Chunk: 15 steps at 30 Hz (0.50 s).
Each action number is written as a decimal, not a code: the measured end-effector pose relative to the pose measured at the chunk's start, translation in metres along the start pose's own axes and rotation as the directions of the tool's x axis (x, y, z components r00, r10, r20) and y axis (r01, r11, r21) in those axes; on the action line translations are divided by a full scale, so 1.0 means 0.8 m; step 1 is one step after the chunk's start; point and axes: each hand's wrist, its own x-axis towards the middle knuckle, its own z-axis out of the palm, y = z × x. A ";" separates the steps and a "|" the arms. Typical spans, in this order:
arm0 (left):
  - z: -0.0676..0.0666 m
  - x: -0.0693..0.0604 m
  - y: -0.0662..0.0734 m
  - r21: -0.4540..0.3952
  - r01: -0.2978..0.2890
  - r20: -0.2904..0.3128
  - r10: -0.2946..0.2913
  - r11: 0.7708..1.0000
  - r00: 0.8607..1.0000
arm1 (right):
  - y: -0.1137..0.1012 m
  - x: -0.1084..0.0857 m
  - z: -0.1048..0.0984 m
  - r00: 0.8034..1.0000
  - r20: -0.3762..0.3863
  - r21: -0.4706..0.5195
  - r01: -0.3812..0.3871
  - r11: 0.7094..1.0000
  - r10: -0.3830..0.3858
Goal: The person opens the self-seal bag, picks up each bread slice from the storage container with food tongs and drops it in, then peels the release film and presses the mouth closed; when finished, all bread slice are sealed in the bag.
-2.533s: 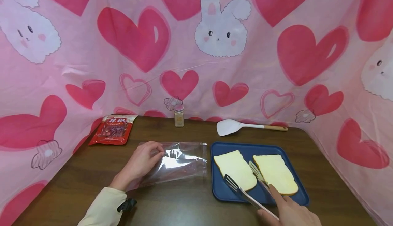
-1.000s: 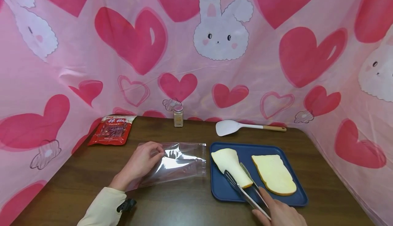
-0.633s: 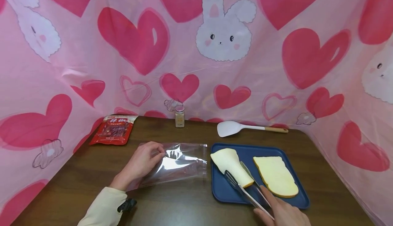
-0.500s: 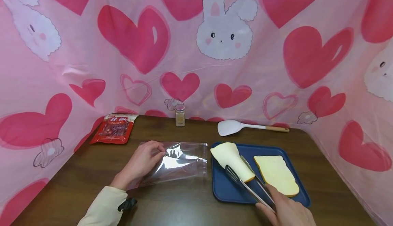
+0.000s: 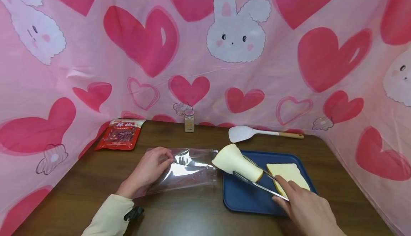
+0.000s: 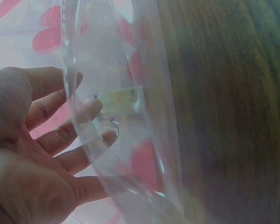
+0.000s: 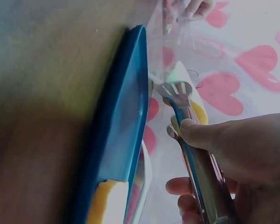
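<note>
My left hand [image 5: 149,172] is at the left end of a clear plastic bag [image 5: 194,182] on the table. In the left wrist view its fingers [image 6: 60,138] are spread and only slightly bent, reaching behind or into the clear film. My right hand [image 5: 309,207] grips metal tongs [image 5: 267,189]. Between the tongs' ends a bread slice [image 5: 232,159] is squeezed, so it curves along its length. That slice is lifted above the left part of the blue tray [image 5: 240,202], its far end by the bag's right edge. A second bread slice [image 5: 290,172] lies on the tray, partly hidden.
Behind the tray lies a white spatula [image 5: 242,134] with a wooden handle. A small seasoning jar [image 5: 189,122] stands at the back. On the left is a red food packet [image 5: 120,136]. Pink heart-patterned cloth [image 5: 196,50] walls the table [image 5: 179,214] in.
The tongs have pinched and bent the left bread slice, raised it off the tray and carried it left to the bag's edge. My left hand has stayed in place.
</note>
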 end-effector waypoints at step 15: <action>0.000 -0.002 0.001 -0.003 -0.004 -0.008 0.004 1.000 1.000 | -0.003 0.020 -0.018 0.956 -0.142 -0.122 0.242 0.962 -0.259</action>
